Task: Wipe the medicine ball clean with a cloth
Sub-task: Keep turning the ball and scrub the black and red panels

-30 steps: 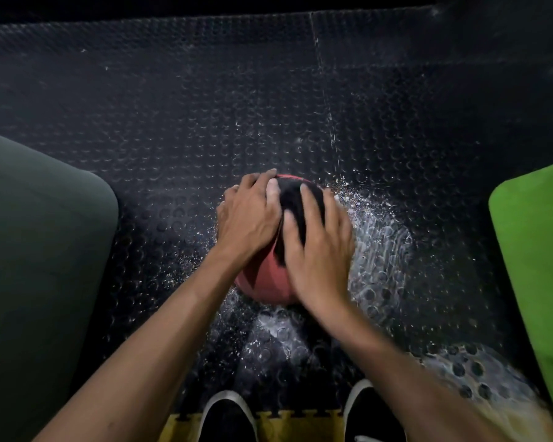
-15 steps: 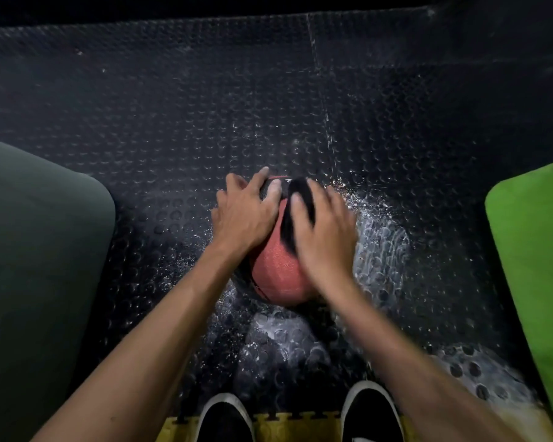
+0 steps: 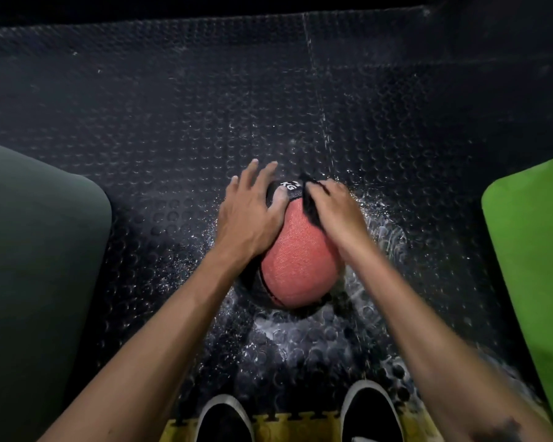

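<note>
Studded floor (image 3: 173, 122): "KG" medicine ball (image 3: 300, 256), left hand (image 3: 253, 212) spread, right hand (image 3: 339, 212) seemingly pinching cloth (image 3: 310, 208).

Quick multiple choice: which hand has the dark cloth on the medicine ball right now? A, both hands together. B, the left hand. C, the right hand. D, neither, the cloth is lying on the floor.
C: the right hand grips the dark cloth against the top of the medicine ball, while the left hand rests on the ball with straight fingers and holds no cloth.
</note>
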